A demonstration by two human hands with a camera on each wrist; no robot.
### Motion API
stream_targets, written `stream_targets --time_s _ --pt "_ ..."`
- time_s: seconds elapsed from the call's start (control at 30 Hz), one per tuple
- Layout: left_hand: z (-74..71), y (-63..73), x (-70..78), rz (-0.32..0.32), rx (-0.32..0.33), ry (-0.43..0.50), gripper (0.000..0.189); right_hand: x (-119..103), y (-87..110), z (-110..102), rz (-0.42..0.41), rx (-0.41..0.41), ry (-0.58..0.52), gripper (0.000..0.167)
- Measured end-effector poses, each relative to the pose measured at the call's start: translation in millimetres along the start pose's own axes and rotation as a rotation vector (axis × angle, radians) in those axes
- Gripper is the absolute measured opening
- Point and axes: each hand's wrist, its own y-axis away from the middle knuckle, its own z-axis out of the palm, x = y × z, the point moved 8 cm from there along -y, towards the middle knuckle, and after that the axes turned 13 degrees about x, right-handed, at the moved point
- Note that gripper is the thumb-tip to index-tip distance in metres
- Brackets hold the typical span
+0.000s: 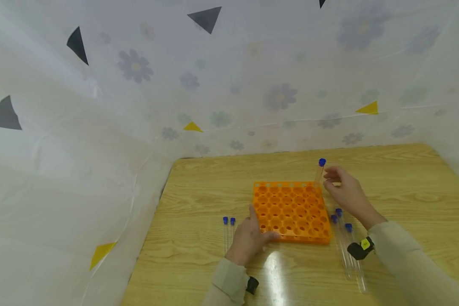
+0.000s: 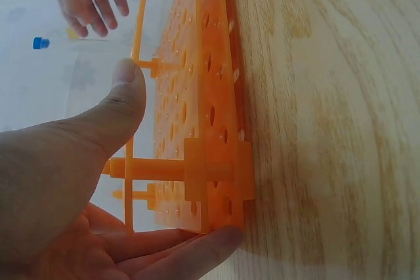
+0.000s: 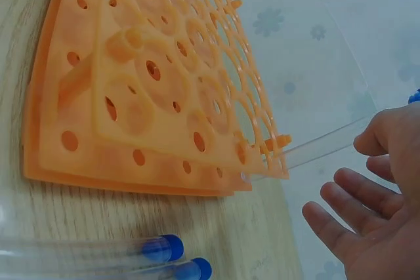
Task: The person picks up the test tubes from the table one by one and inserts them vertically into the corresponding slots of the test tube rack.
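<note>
An orange test tube rack with several rows of round holes stands on the table. My left hand grips its near left corner, thumb on the upper plate and fingers along the side, as the left wrist view shows. One clear test tube with a blue cap stands, slightly tilted, in the rack's far right corner. Right beside it is my right hand, its fingers loosely spread and not wrapped around the tube. In the right wrist view the thumb overlaps the tube; whether they touch I cannot tell.
Three blue-capped test tubes lie on the table right of the rack, partly beside my right forearm. Two more capped tubes lie to the left, partly behind my left hand. A white patterned curtain borders the wooden table.
</note>
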Motion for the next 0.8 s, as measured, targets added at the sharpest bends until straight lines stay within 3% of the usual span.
stream_targets --time_s 0.47,0.8 --pt "1.1 -0.6 0.7 -0.003 -0.008 0.014 0.121 15.4 28.9 -25.3 -0.029 0.065 0.082 0.037" --pt "0.7 -2.1 -1.1 0.011 0.011 0.010 0.120 19.6 54.4 -34.0 -0.036 0.056 0.085 0.032"
